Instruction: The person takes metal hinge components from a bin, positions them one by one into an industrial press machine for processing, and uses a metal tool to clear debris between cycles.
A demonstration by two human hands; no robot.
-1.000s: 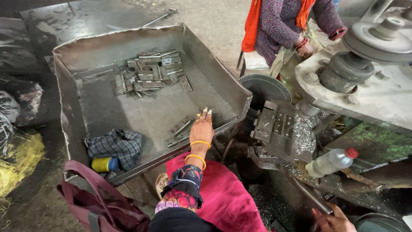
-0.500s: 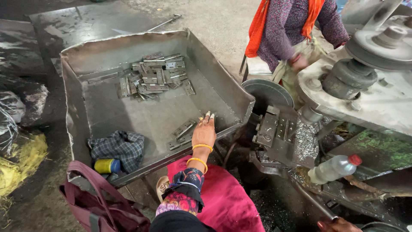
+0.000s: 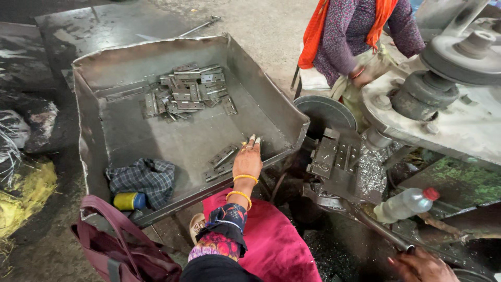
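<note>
- While reaching into the sheet-metal tray (image 3: 104,136), left hand (image 3: 247,162) lies flat with fingers apart and extended, clamped on nothing, just beside 2 loose metal hinge plates (image 3: 222,159) at the near wall.
- Could get nicked on the tray's thin, raw near rim, since the wrist crosses right over it.
- Could snag the 2 bangles (image 3: 242,186) on that rim.
- Right hand (image 3: 421,265) sits at the bottom edge, on or close to a dark lever bar (image 3: 383,234); cut off by the frame, so cannot tell whether closed or open.
- Could knock over the plastic bottle (image 3: 404,204) lying close by the bar.
- Stacked hinge plates (image 3: 187,94) lie well apart, at the far end of the tray.
- Checked cloth (image 3: 143,179) and a small yellow tin (image 3: 129,200) sit in the near-left corner.
- Grimy floor, metal shavings (image 3: 370,172) by the press die (image 3: 334,156); another person's orange scarf (image 3: 318,28) beyond the machine; maroon bag (image 3: 122,245) below the tray.
</note>
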